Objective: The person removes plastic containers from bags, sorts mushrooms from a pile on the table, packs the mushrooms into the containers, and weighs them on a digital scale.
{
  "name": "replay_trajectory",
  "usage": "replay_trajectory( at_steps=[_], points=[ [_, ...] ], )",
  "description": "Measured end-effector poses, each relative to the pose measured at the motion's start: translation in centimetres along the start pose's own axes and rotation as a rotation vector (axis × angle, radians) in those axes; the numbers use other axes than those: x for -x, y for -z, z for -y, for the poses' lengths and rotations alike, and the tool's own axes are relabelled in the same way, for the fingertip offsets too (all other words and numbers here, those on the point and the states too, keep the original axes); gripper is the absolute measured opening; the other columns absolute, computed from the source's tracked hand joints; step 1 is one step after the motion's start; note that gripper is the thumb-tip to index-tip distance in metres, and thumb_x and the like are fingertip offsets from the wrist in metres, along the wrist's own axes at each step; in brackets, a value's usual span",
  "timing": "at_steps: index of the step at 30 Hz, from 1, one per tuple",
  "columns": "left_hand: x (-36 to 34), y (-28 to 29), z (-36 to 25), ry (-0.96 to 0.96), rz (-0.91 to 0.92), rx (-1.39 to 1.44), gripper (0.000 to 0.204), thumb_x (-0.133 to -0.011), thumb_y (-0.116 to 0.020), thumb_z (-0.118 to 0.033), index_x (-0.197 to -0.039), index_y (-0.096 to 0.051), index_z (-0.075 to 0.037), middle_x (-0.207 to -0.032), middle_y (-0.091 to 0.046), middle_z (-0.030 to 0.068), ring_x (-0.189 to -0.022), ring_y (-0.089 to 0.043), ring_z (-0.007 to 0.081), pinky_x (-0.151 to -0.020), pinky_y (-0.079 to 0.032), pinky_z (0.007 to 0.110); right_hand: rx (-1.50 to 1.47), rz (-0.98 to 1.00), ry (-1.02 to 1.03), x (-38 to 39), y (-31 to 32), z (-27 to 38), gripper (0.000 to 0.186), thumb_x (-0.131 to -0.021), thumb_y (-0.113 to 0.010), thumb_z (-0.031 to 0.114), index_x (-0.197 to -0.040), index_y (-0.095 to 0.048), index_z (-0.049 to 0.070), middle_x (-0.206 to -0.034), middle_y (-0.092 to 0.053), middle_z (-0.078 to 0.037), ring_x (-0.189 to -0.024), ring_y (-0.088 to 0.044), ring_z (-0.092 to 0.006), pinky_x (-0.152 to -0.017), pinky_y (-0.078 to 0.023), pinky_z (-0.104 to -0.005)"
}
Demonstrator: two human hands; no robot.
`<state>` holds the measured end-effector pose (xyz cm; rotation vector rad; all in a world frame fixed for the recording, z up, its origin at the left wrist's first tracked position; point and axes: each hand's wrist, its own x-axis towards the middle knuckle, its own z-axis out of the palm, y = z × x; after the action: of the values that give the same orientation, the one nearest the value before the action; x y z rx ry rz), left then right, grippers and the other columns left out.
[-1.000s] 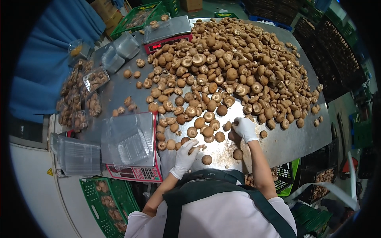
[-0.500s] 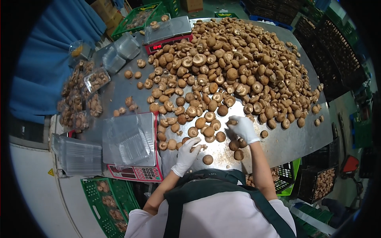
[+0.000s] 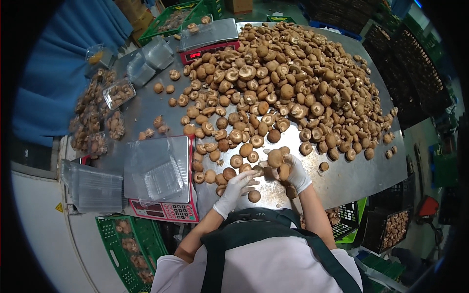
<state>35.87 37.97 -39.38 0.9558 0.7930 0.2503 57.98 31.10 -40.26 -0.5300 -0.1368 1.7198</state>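
My left hand (image 3: pixel 235 191), in a white glove, reaches in from the lower left with its fingertips closed on a small shiitake mushroom (image 3: pixel 258 170). Right beside it, my gloved right hand (image 3: pixel 296 175) is curled around several shiitake mushrooms; a round brown cap (image 3: pixel 275 158) shows on top. Its palm side is partly hidden by them. A single shiitake (image 3: pixel 254 196) lies on the metal table (image 3: pixel 337 183) just in front of my apron. Beyond both hands, loose mushrooms spread toward a large heap (image 3: pixel 298 80).
To my left, a red scale (image 3: pixel 168 211) carries clear plastic trays (image 3: pixel 165 179), with stacked trays (image 3: pixel 95 188) beside it. Filled packs (image 3: pixel 118 95) sit farther left. A second scale (image 3: pixel 210 52) stands at the back. Green crates (image 3: pixel 141 244) and a black crate (image 3: pixel 388 227) flank the table below.
My right hand has moved left and closer to me, and mushrooms now show in its grip. My left hand has shifted slightly right, bringing the two hands close together.
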Motion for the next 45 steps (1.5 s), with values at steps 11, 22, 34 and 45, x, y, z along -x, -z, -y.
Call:
replay_trajectory(
  at_steps=[11,22,34,45],
  points=[
    [-2.5,0.9,3.2,0.137,0.691,1.126,0.038,-0.091,-0.047,-0.039,-0.114,-0.053,-0.009,-0.108,-0.058,0.0068,-0.089,-0.055,0.0192,-0.078,-0.043,0.035,1.093,-0.188,0.216,-1.2,-4.3,-0.4,0.044,-0.082,-0.058,0.015,-0.125,-0.053,0.005,-0.119,-0.058,-0.01,-0.099,-0.058,-0.0174,-0.084,-0.047,-0.0292],
    [-0.8,0.0,0.7,0.311,0.056,0.827,0.039,-0.093,-0.041,-0.017,-0.129,-0.041,-0.005,-0.121,-0.052,0.0159,-0.08,-0.053,0.0199,-0.071,-0.045,0.024,2.304,-0.445,0.486,-9.9,-0.1,3.9,0.05,-0.066,-0.064,0.01,-0.114,-0.054,0.003,-0.103,-0.061,-0.014,-0.093,-0.057,-0.0337,-0.076,-0.048,-0.0407],
    [-2.2,2.5,5.7,0.192,0.643,0.832,0.059,-0.09,-0.051,-0.038,-0.136,-0.031,-0.007,-0.109,-0.049,0.0087,-0.082,-0.052,0.0216,-0.072,-0.046,0.031,1.584,-0.104,0.089,-0.5,-6.2,3.3,0.058,-0.073,-0.07,0.022,-0.126,-0.052,0.008,-0.1,-0.066,-0.017,-0.092,-0.064,-0.023,-0.084,-0.049,-0.0312],
    [0.9,1.4,0.9,-0.055,0.762,0.81,0.056,-0.089,-0.055,-0.023,-0.138,-0.033,-0.008,-0.116,-0.047,0.0087,-0.093,-0.051,0.0267,-0.079,-0.046,0.033,2.284,-0.331,0.382,-8.9,-1.6,-1.0,0.042,-0.066,-0.06,0.006,-0.108,-0.061,0.006,-0.115,-0.058,-0.014,-0.1,-0.054,-0.0334,-0.085,-0.046,-0.0387]
  ],
)
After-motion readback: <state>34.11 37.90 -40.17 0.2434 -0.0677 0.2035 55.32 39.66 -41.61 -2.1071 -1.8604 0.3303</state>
